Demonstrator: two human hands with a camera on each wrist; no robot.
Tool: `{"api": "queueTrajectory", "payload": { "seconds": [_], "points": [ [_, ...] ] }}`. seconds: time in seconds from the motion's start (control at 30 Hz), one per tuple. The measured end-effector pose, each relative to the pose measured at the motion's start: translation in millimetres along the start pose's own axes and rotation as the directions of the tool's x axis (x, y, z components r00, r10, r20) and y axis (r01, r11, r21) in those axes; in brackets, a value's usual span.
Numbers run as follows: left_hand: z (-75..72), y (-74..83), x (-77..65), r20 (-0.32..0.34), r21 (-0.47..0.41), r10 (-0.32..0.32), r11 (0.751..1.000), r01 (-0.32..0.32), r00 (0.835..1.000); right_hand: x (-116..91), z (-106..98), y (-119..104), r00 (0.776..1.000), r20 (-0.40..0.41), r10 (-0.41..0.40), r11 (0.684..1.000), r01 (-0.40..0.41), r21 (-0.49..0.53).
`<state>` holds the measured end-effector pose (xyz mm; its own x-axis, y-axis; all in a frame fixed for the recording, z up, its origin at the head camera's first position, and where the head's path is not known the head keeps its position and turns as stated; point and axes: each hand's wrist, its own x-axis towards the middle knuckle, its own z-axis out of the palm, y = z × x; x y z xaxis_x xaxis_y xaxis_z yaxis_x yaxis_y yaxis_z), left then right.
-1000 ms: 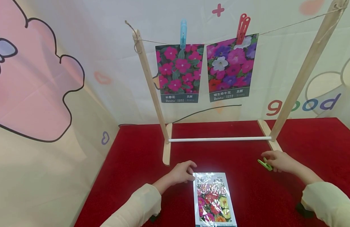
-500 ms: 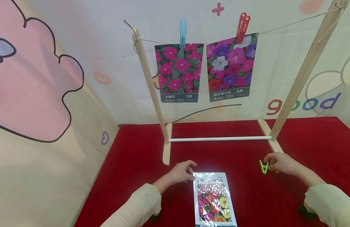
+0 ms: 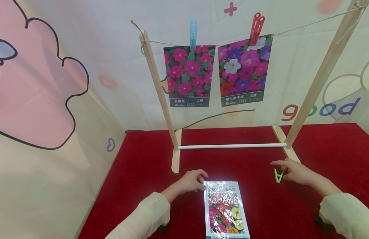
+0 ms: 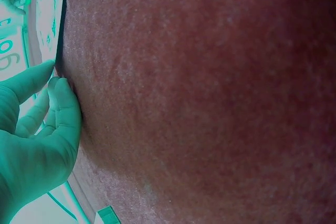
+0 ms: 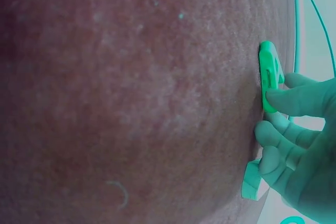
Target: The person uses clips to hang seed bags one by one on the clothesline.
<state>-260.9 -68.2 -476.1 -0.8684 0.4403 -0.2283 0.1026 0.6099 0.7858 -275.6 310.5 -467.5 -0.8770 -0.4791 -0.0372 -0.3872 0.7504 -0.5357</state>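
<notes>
A shiny seed packet (image 3: 226, 212) printed with red and yellow flowers lies on the red cloth at front centre. At its upper left corner is my left hand (image 3: 191, 181), fingers loosely bent; the left wrist view shows the thumb (image 4: 38, 80) tip right at the packet's edge. On the right, a light green clothespin (image 3: 278, 176) is on the cloth with its two legs pointing away. Beside it is my right hand (image 3: 296, 171), index finger stretched out past the clothespin. The right thumb (image 5: 294, 101) overlaps the clothespin's end in the right wrist view.
Behind the hands stands a wooden frame (image 3: 322, 74) with a white crossbar (image 3: 232, 146) and string. Two flower packets hang there, the left one (image 3: 188, 74) under a blue clothespin (image 3: 193, 34), the right one (image 3: 245, 71) under a red clothespin (image 3: 256, 29).
The green clothespin has turned from lying slanted under the right fingers to pointing its legs away. The right index finger has since straightened off it. The left hand stays at the packet's corner.
</notes>
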Motion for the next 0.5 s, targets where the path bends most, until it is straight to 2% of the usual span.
{"api": "queueTrajectory", "payload": {
  "seconds": [0.3, 0.5],
  "points": [
    [0.9, -1.7, 2.0, 0.01, -0.007, -0.001, 1.0, 0.001, 1.0, 2.9, 0.0, 2.5, 1.0, 0.012, -0.003, 0.998, 0.004, -0.057],
    [0.1, -0.8, 1.1, 0.013, -0.031, -0.005, 1.0, 0.005, 1.0, 2.6, -0.6, 1.7, 1.0, 0.02, 0.007, 0.999, -0.007, -0.036]
  ]
}}
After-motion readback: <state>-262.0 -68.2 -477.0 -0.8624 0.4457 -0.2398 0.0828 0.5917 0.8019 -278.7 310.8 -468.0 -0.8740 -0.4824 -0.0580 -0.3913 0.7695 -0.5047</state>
